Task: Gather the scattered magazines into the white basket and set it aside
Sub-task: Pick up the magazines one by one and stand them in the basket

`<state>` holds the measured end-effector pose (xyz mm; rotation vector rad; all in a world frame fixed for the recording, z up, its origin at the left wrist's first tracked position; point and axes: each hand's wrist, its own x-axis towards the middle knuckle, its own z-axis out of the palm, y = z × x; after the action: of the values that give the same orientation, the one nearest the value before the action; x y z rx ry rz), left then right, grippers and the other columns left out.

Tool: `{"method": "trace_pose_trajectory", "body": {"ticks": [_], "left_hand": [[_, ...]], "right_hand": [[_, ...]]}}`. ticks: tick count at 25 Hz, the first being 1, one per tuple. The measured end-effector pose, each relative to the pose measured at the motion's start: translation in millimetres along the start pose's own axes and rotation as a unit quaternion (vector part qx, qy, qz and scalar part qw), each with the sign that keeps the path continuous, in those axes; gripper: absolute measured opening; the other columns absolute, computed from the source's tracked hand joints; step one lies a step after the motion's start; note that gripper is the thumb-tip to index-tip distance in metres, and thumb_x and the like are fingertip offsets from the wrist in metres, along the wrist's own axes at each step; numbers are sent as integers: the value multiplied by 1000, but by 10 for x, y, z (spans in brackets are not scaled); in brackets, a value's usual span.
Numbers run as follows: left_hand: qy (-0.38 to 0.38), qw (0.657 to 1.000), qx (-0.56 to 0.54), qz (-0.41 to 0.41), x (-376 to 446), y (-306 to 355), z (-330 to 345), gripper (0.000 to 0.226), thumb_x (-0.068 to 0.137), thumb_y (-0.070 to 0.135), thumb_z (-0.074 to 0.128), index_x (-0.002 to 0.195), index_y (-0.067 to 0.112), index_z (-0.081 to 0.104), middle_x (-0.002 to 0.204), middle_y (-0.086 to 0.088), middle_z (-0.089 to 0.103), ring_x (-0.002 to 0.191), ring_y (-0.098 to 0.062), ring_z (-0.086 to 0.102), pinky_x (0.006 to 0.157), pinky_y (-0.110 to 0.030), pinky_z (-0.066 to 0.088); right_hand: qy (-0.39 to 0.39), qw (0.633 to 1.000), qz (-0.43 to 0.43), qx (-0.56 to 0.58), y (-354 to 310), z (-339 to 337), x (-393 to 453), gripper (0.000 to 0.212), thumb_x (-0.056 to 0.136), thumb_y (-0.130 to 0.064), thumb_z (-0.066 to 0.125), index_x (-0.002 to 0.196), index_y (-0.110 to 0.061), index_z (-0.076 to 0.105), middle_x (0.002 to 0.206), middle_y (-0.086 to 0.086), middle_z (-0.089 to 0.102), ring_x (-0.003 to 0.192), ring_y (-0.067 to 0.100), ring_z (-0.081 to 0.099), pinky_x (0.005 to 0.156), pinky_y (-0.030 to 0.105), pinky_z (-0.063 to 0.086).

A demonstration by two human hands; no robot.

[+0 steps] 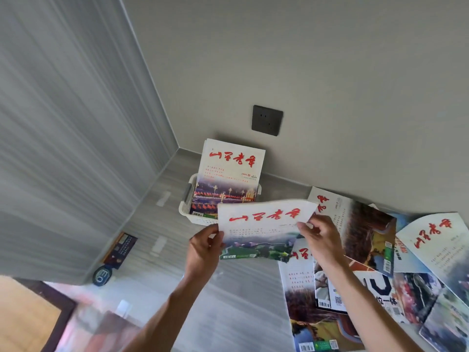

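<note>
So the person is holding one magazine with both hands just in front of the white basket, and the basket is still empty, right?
Not quite: the white basket is not empty. The head view shows a magazine already standing upright in it. The rest holds: the left hand and the right hand each grip a side of the held magazine just in front of the basket.

I read "2025 10" on the magazine standing in the basket (229, 174), "EO" on a dark round badge (102, 275) on the floor, and "一体" on a scattered magazine cover (380, 293).
</note>
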<state>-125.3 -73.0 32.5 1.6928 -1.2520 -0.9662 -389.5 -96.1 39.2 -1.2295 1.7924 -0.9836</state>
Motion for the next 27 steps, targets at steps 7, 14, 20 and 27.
{"method": "trace_pose_trajectory", "body": {"ticks": [7, 14, 20, 27], "left_hand": [[56, 988, 12, 141, 1333, 654, -810, 15, 89, 3, 62, 90, 15, 72, 71, 3, 68, 55, 5, 62, 49, -7, 45], [-30, 987, 152, 45, 2027, 44, -802, 15, 93, 9, 56, 93, 9, 70, 100, -9, 76, 75, -27, 72, 71, -45, 60], [-13, 973, 230, -15, 2166, -246, -683, 25, 92, 22, 59, 115, 15, 63, 125, -12, 67, 105, -32, 66, 90, -41, 53], [-190, 911, 269, 247, 463, -518, 2, 44, 71, -3, 65, 112, 13, 68, 116, -5, 71, 103, -27, 67, 92, -37, 52]], "right_hand": [[5, 992, -58, 111, -1048, 524, 596, 21, 87, -20, 68, 74, -35, 74, 79, -15, 76, 70, 1, 68, 59, 25, 55], [21, 996, -72, -54, -915, 1176, 1018, 16, 90, -21, 63, 85, -9, 72, 67, -1, 70, 61, 19, 63, 60, 31, 48], [-8, 998, 39, -48, -591, 1388, 1054, 37, 86, -12, 63, 121, -20, 57, 112, -4, 67, 96, 15, 65, 77, 24, 49], [-41, 949, 141, -280, 782, 704, -478, 37, 85, -20, 62, 121, -18, 56, 127, 3, 64, 111, 25, 62, 86, 31, 50]]}}
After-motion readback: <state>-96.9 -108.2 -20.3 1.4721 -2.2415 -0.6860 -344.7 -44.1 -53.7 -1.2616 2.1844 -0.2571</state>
